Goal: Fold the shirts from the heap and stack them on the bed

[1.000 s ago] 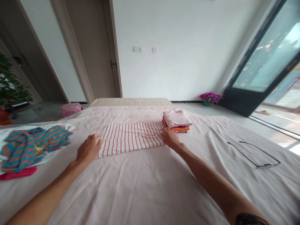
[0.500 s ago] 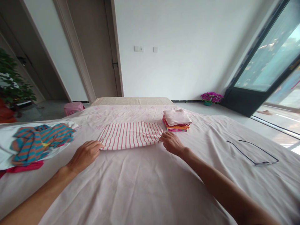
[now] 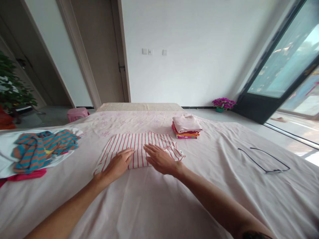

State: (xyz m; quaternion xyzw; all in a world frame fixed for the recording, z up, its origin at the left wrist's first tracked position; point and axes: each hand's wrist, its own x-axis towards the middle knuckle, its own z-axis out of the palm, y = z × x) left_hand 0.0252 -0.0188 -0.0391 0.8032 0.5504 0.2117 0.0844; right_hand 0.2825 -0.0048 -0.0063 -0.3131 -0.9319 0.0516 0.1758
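A white garment with red stripes [image 3: 139, 144] lies folded on the pale pink bedsheet [image 3: 154, 199] in front of me. My left hand [image 3: 117, 165] rests flat on its near edge, fingers stretched out. My right hand [image 3: 160, 160] lies flat beside it on the same garment, fingers spread. Both palms press down on the cloth and neither grips it.
A stack of folded clothes [image 3: 186, 127] sits just beyond the garment to the right. An unfolded heap with a teal and orange striped piece [image 3: 41, 149] lies at the left. A dark wire hanger [image 3: 264, 159] lies on the sheet at right. A pink stool [image 3: 77, 114] stands beyond the bed.
Both hands left the garment's side edges and came together onto its near middle. The garment now lies folded closer to me, with a corner sticking out at the right.
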